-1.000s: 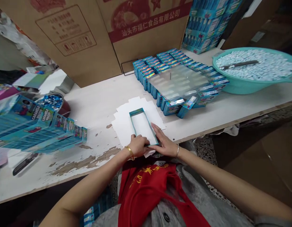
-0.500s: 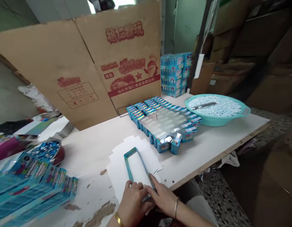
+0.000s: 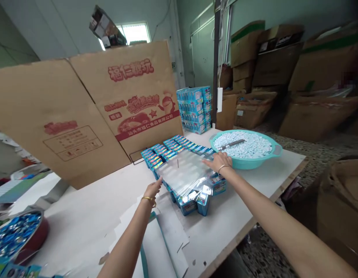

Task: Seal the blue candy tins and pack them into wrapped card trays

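A stack of clear plastic bags (image 3: 181, 172) lies on top of rows of small blue printed boxes (image 3: 152, 156) in the middle of the table. My left hand (image 3: 153, 188) is at the stack's left side, thumb up and fingers loosely bent, with nothing visible in it. My right hand (image 3: 221, 161) reaches to the right side of the stack, fingers apart over the boxes; whether it touches the plastic I cannot tell. Nearer me, a cardboard tray with blue edges (image 3: 159, 247) lies on white card sheets (image 3: 174, 226), partly hidden by my left forearm.
A turquoise basin (image 3: 251, 164) of pale candies with a dark scoop (image 3: 232, 144) stands at right. Behind the boxes rises a large carton (image 3: 89, 116). A stack of wrapped blue packs (image 3: 193, 110) stands farther back. A red bowl (image 3: 41, 233) of blue packets sits at left.
Both hands have left the blue-edged tray and moved forward, apart, to either side of the plastic bags. The view has tilted up and turned right.
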Demonstrator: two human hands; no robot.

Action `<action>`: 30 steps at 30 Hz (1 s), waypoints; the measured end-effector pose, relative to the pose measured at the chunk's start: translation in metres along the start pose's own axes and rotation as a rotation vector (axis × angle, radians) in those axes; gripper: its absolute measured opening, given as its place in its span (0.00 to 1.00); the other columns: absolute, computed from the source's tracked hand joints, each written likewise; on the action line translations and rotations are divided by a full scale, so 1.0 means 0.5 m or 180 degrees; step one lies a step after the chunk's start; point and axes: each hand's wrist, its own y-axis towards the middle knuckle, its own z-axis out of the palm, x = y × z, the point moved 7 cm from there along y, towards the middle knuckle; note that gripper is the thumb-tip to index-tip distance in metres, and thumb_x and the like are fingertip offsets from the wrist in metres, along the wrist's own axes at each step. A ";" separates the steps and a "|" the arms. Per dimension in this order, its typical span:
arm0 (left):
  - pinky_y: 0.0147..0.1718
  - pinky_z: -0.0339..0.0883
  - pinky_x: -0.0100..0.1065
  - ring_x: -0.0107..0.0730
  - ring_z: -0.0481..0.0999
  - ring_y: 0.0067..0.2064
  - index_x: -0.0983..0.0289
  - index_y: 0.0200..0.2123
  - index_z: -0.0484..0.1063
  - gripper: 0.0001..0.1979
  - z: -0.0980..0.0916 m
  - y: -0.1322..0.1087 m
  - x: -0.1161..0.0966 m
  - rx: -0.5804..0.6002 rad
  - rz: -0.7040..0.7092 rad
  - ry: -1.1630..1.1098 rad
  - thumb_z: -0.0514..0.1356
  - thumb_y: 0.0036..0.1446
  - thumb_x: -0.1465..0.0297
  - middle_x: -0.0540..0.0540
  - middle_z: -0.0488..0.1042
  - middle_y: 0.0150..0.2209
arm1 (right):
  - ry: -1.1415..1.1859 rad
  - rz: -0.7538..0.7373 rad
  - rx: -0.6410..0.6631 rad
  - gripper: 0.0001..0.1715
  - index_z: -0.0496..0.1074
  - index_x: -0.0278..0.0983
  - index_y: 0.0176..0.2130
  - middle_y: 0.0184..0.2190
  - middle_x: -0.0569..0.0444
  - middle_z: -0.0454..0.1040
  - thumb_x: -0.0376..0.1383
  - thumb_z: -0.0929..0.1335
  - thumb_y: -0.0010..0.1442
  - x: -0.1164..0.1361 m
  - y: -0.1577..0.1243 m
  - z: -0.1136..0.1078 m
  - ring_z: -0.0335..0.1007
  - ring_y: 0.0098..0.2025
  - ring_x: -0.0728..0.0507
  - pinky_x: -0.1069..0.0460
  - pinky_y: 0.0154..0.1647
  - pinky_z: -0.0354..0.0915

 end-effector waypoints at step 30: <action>0.17 0.60 0.23 0.19 0.65 0.20 0.64 0.35 0.64 0.17 -0.248 -0.012 0.038 -0.1845 0.1380 -0.1978 0.63 0.39 0.67 0.45 0.68 0.26 | 0.1551 -0.1274 -0.1194 0.18 0.71 0.37 0.38 0.37 0.47 0.73 0.48 0.62 0.62 0.013 -0.130 -0.017 0.66 0.43 0.38 0.45 0.45 0.60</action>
